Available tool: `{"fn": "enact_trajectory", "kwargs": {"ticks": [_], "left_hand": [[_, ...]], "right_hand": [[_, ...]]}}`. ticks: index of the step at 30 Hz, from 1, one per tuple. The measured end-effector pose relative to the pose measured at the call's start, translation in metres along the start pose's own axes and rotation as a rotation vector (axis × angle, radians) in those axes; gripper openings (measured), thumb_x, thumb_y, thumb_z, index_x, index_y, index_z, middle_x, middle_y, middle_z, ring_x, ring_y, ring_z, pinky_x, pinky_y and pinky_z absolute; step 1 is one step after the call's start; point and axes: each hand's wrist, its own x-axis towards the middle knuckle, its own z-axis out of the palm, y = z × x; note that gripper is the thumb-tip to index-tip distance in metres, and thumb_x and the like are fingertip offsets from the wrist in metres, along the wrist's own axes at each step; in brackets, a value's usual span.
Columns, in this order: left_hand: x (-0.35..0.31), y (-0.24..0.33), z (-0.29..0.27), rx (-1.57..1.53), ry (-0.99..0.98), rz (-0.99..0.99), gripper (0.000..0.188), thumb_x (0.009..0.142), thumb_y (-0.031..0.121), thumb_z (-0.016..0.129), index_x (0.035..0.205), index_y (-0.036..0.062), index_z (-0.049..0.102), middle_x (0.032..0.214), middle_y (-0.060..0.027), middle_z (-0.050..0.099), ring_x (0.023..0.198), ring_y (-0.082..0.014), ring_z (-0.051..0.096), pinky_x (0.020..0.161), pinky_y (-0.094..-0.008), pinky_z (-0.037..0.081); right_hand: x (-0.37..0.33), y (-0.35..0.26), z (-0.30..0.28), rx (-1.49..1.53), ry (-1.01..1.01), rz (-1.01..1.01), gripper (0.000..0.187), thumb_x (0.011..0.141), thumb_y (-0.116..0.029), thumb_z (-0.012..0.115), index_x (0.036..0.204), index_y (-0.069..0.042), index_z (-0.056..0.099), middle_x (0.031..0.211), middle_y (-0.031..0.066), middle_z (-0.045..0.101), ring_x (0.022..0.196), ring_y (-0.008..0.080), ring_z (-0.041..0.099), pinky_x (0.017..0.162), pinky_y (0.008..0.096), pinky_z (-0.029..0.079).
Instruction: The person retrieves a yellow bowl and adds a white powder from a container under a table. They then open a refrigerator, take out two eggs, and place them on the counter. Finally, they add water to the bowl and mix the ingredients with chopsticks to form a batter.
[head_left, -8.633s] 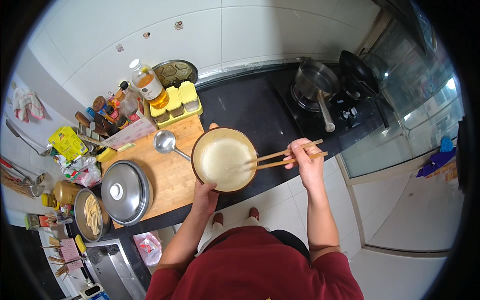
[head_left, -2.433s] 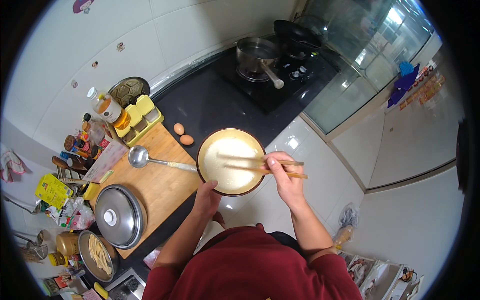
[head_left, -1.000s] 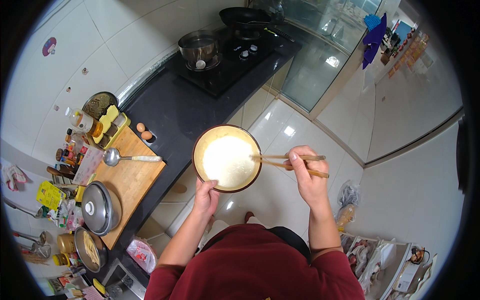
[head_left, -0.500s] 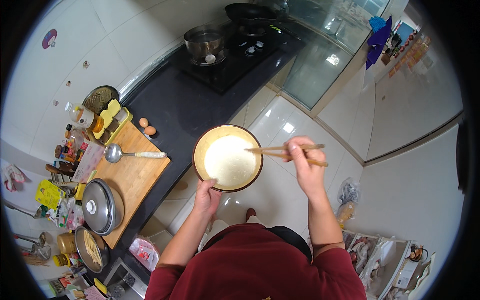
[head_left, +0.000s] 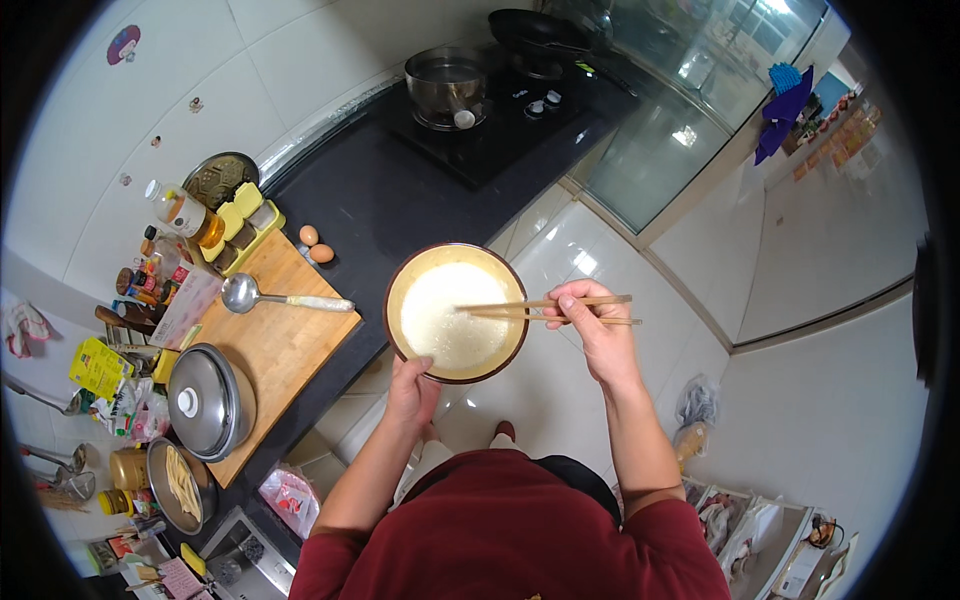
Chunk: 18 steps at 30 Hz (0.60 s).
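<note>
A round bowl [head_left: 395,345], yellowish inside with a dark brown rim, is held up in front of my body. My left hand [head_left: 412,388] grips its near-left edge, thumb over the rim and the other fingers mostly hidden beneath. Pale creamy batter [head_left: 445,290] with small bubbles fills the bottom. In my right hand [head_left: 592,325] is a pair of wooden chopsticks [head_left: 540,305], held from the right side. Their tips dip into the batter near the middle of the bowl.
Left on the dark counter [head_left: 350,220] lie a cutting board [head_left: 285,345] with a ladle [head_left: 290,300], a lidded pot [head_left: 215,400] and two eggs [head_left: 318,250]. A bowl of pale strips [head_left: 180,485] stands nearer. A steel pot [head_left: 447,85] and a wok [head_left: 535,35] sit on the stove.
The chopsticks have moved left, deeper across the batter, and come closer together. My right hand has shifted slightly left. The counter appears shifted right as the view turned.
</note>
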Motion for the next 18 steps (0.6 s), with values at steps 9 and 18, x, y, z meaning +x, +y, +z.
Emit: {"fn": "enact_trajectory", "kwargs": {"ticks": [9, 18], "left_hand": [[0.004, 0.006, -0.001, 0.017, 0.006, 0.034, 0.065, 0.076, 0.006, 0.054, 0.139, 0.0048, 0.034, 0.134, -0.0106, 0.048, 0.124, -0.0251, 0.047, 0.106, -0.0412, 0.036], [0.009, 0.003, 0.003, 0.003, 0.020, -0.019, 0.067, 0.075, 0.005, 0.054, 0.139, 0.0050, 0.035, 0.135, -0.0107, 0.047, 0.125, -0.0253, 0.046, 0.107, -0.0412, 0.036]], "right_hand": [[0.011, -0.003, 0.013, 0.085, -0.051, 0.057, 0.017, 0.095, -0.013, 0.055, 0.092, 0.002, 0.062, 0.084, 0.0098, 0.066, 0.073, 0.0165, 0.067, 0.063, 0.0283, 0.057], [0.015, 0.000, 0.013, -0.054, 0.090, -0.119, 0.017, 0.094, -0.015, 0.056, 0.091, 0.001, 0.061, 0.083, 0.0112, 0.065, 0.069, 0.0156, 0.065, 0.060, 0.0276, 0.056]]}}
